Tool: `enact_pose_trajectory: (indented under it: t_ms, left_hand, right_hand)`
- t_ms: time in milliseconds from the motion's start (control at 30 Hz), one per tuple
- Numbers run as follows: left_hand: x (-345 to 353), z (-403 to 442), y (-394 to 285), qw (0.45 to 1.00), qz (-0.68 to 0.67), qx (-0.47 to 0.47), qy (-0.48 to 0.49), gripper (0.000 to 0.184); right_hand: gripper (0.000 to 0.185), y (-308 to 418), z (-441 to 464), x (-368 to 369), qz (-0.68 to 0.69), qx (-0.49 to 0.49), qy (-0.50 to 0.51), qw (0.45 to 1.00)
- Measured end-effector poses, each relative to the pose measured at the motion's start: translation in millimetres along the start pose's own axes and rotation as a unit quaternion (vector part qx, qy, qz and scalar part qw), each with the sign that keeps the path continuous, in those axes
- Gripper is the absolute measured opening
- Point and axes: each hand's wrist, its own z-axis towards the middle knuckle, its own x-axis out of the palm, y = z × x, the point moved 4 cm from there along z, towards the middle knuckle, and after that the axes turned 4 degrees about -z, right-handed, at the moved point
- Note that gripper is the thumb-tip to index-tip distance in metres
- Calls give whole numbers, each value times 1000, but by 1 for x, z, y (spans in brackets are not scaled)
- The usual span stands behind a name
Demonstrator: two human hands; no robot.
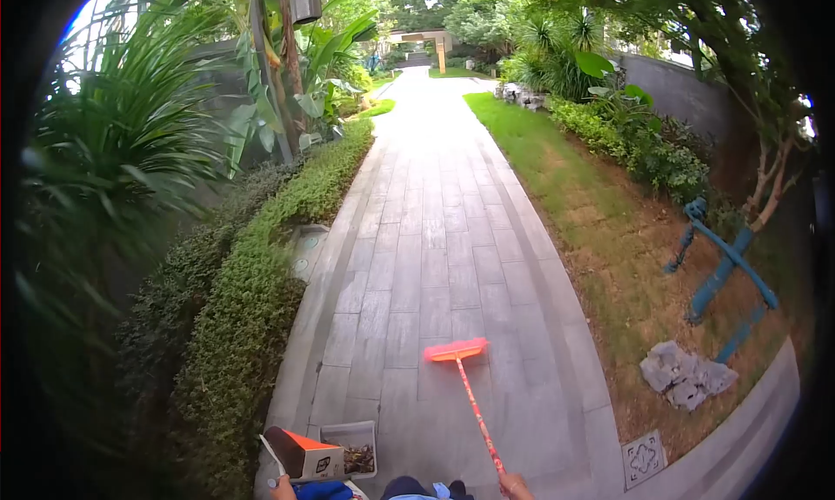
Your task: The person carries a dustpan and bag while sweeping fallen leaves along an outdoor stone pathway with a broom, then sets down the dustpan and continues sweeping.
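My right hand is closed round the lower end of the patterned red handle of a broom. The broom's orange-pink head lies on the grey paving ahead of me. At the bottom left, my left hand is closed on the pale handle of a dustpan with an orange edge and a dark inside. Just right of the dustpan is a grey tray holding dry leaves and debris. Blue cloth shows beside my left hand.
The paved path runs forward to an archway. A hedge borders it on the left, grass on the right. A rock, a drain cover and a tree with blue-wrapped supports stand at the right.
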Motion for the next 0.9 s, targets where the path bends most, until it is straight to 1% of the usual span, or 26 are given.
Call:
enact_pose_trajectory:
  t_ms: [167,267,300,400,433,467,500,533,567,600,633,733,767,833,900]
  left_hand:
    - [88,30,-15,1000,24,13,13,42]
    - [144,58,-22,997,43,25,54,40]
    - [174,26,-64,998,63,19,19,41]
    - [234,62,-79,977,213,-9,14,42]
    - [258,73,-82,987,158,18,3,43]
    - [280,114,-49,994,-8,61,-88,33]
    - [302,123,-55,996,-13,49,-69,23]
    - [323,129,-64,999,-15,42,-19,31]
    - [344,138,-66,998,-69,-2,0,29]
    - [357,151,-70,999,-20,24,-28,23]
    - [379,136,-103,1000,3,5,-19,19]
    - [421,157,-110,999,4,-5,-39,17]
    - [437,157,-120,998,17,-4,-68,18]
    - [469,157,-136,997,24,-16,-73,18]
    - [501,163,-144,997,13,-23,-69,20]
  right_hand:
    - [35,95,51,-34,11,5,1,1000]
    - [45,136,57,-47,24,49,-17,998]
    - [44,148,63,-52,23,62,-24,998]
    - [39,184,87,-54,-7,84,-27,996]
    - [38,194,92,-57,-22,88,-24,996]
    - [36,203,95,-58,-38,89,-24,995]
    - [35,210,99,-59,-53,90,-22,994]
    - [34,218,102,-62,-66,92,-21,993]
    - [34,227,104,-62,-79,96,-16,992]
    - [33,237,109,-62,-91,99,-10,991]
    - [32,247,117,-64,-107,101,-5,989]
    - [32,275,147,-70,-163,102,13,981]
    - [33,282,163,-73,-190,97,19,977]
    - [34,290,203,-78,-274,69,39,958]
    - [36,295,260,-78,-379,22,63,923]
